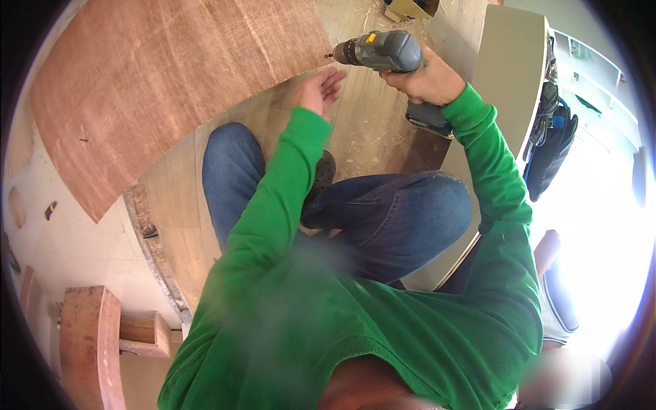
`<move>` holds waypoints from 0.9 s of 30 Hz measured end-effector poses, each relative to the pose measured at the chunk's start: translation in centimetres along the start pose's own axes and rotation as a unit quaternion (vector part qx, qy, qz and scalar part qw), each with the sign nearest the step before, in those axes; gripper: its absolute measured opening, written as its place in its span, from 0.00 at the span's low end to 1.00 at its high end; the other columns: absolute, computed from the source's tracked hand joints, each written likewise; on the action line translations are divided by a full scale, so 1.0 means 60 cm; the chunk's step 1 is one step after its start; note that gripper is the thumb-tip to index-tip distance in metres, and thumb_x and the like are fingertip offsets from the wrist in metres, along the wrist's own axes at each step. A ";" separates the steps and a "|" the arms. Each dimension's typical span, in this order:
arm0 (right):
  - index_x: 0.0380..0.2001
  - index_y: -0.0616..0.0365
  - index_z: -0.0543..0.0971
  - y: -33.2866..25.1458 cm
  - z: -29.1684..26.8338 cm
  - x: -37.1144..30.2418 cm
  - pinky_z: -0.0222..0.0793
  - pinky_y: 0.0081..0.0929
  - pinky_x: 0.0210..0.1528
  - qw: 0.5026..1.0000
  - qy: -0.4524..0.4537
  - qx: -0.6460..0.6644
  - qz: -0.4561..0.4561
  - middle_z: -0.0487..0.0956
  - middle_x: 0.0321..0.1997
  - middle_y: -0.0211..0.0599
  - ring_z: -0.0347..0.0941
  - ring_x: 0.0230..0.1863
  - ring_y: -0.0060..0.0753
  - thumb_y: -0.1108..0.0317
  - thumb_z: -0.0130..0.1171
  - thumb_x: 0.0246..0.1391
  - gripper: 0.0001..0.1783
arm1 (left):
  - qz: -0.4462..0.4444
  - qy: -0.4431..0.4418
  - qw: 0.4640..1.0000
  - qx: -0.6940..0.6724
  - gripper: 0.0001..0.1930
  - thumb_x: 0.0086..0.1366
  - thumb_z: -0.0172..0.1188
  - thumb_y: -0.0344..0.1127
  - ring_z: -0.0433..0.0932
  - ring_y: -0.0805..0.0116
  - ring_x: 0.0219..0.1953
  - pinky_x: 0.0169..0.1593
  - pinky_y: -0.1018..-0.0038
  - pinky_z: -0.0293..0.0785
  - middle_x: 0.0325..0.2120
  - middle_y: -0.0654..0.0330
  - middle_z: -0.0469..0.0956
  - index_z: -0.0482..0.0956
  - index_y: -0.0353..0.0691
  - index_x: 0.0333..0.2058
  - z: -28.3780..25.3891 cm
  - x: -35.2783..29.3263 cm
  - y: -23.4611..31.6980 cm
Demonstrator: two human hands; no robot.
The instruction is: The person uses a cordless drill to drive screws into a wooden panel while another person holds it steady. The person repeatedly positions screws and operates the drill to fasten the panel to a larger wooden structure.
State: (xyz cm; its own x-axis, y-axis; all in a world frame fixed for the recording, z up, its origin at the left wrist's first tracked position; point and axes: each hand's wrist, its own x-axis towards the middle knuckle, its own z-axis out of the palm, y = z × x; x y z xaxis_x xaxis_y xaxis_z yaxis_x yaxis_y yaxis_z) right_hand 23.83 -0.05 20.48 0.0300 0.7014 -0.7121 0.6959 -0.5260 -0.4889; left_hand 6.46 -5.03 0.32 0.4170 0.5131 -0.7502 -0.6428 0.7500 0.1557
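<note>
My right hand [437,78] is wrapped round the handle of a grey cordless drill [393,51] with a yellow switch on top. The drill lies level, its chuck to the left and its bit at the right edge of a large reddish-brown wooden board [178,89]. Whether the bit touches the wood I cannot tell. Just below the chuck, beside the board's corner, is my left hand [318,90]. Its fingers are loosely stretched and slightly blurred, with nothing visible in them. The drill's battery base [429,117] shows under my right wrist.
Wood shavings lie on the plank floor [362,130] by my bent knees. A pale cabinet-like panel [502,75] stands at right, with a dark bag [550,150] beyond. Wooden pieces [89,342] lie lower left. Another person [557,301] is at lower right.
</note>
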 end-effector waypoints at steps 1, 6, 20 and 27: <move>0.45 0.64 0.81 0.000 -0.003 0.002 0.68 0.28 0.18 1.000 0.002 -0.010 0.006 0.76 0.20 0.30 0.71 0.17 0.23 0.62 0.71 0.56 0.19 | 0.025 0.017 0.997 0.066 0.13 0.77 0.59 0.38 0.80 0.68 0.41 0.44 0.70 0.77 0.42 0.54 0.86 0.84 0.33 0.48 -0.013 -0.017 0.009; 0.47 0.64 0.77 -0.009 -0.023 0.020 0.65 0.29 0.16 0.999 -0.044 -0.022 -0.007 0.75 0.19 0.30 0.70 0.15 0.25 0.62 0.71 0.56 0.22 | 0.326 0.082 0.876 0.345 0.12 0.73 0.65 0.39 0.80 0.70 0.41 0.42 0.71 0.76 0.36 0.58 0.87 0.88 0.35 0.41 -0.044 -0.049 0.090; 0.52 0.58 0.77 -0.039 -0.032 0.034 0.65 0.27 0.18 0.989 -0.061 -0.135 0.025 0.74 0.23 0.27 0.68 0.16 0.22 0.67 0.69 0.58 0.21 | 0.602 0.087 0.388 0.693 0.20 0.67 0.70 0.50 0.78 0.56 0.48 0.52 0.56 0.68 0.36 0.58 0.83 0.87 0.47 0.52 -0.020 0.109 0.161; 0.49 0.60 0.77 -0.048 -0.032 0.039 0.72 0.29 0.18 0.986 -0.063 -0.149 -0.023 0.77 0.24 0.31 0.73 0.17 0.26 0.64 0.68 0.55 0.20 | 0.637 0.086 0.387 0.662 0.16 0.66 0.69 0.44 0.79 0.56 0.47 0.52 0.55 0.69 0.35 0.58 0.83 0.86 0.45 0.49 -0.023 0.118 0.163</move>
State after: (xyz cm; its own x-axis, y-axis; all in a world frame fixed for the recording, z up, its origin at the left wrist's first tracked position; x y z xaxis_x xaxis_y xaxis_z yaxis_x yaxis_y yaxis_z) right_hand 23.26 4.02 21.18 -0.0828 0.6454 -0.7593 0.8755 -0.3168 -0.3648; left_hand 2.25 5.33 -4.33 0.1817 0.8681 0.4620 0.6828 -0.4495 0.5760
